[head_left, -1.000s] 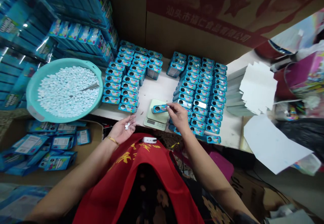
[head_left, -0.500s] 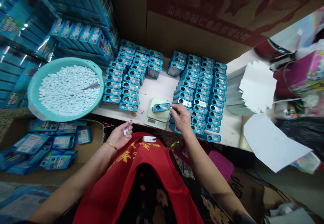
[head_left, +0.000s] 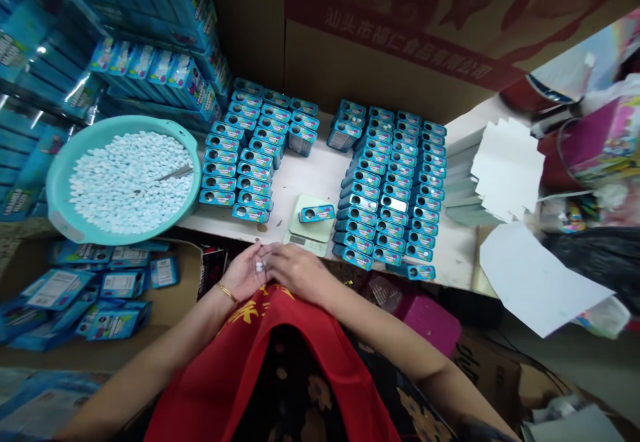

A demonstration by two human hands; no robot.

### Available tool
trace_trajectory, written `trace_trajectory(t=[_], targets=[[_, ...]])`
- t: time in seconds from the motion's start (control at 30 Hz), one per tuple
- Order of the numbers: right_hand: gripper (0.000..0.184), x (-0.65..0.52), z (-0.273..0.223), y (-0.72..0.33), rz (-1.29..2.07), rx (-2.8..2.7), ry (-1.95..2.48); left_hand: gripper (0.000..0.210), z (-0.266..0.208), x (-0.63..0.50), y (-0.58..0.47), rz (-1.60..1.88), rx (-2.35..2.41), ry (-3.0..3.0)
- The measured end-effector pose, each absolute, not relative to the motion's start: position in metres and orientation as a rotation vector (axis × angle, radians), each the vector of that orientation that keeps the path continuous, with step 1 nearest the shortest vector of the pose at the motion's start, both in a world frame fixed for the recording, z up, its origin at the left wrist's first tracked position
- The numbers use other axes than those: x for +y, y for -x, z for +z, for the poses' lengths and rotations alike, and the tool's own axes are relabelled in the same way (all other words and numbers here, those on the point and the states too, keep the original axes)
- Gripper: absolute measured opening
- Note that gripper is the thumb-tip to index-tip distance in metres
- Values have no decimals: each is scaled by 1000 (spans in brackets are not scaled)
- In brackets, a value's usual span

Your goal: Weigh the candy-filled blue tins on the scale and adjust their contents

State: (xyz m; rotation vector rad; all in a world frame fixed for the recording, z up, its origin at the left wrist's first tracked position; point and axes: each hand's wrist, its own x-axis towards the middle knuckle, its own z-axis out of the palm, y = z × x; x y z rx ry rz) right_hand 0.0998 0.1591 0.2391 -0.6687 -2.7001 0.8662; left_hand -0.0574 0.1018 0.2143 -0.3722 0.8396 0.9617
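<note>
Several small white candies (head_left: 259, 267) lie in the cupped palm of my left hand (head_left: 243, 274), whose fingers curl round them. Over that palm reaches my right hand (head_left: 295, 270), its fingers bent and drawn together at the candies. What its fingertips pinch, if anything, is hidden. Just beyond both hands, a blue candy tin (head_left: 317, 213) with a dark round spot on its top rests on a pale green scale (head_left: 305, 245). To the left stands a turquoise basin (head_left: 60, 189) of the same white candies, with a metal scoop (head_left: 176, 173) lying in them.
Rows of blue tins (head_left: 219, 169) stand left of the scale, and more rows (head_left: 363, 202) stand to its right. An open carton (head_left: 185, 282) of blue packs is below the basin. White cards (head_left: 510, 169) are stacked at right. A large cardboard box (head_left: 390, 62) closes off the back.
My right hand has left the tin on the scale and moved left and towards me, to the candies in my left palm. The tin stays on the scale.
</note>
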Motion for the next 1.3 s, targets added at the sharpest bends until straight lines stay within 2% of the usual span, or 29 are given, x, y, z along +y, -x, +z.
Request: trace_trajectory(t=[0.17,0.5,0.63,0.77,1.03,1.17,1.27,1.3], targets=[[14,138,233,-72,819,-2949,488,42,219,96,54,932,785,378],[9,141,223,-76,955,-2889,453,40,221,90,53,926,816,374],[12,164,228,-97,1031,-2592,680,38,216,90,54,968,772,349],[15,203,235,-130,926,-2286,1004,35,214,91,64,999,814,336],[18,235,217,-135,740,-2414,1127,28,225,95,93,1134,928,271],[21,235,214,-140,685,-2332,1095,25,231,100,134,1345,1195,128],[19,231,223,-152,638,-2235,1102,26,228,109,185,1522,1751,-239],[19,229,226,-156,627,-2220,1112,29,226,113,202,1471,1991,-375]])
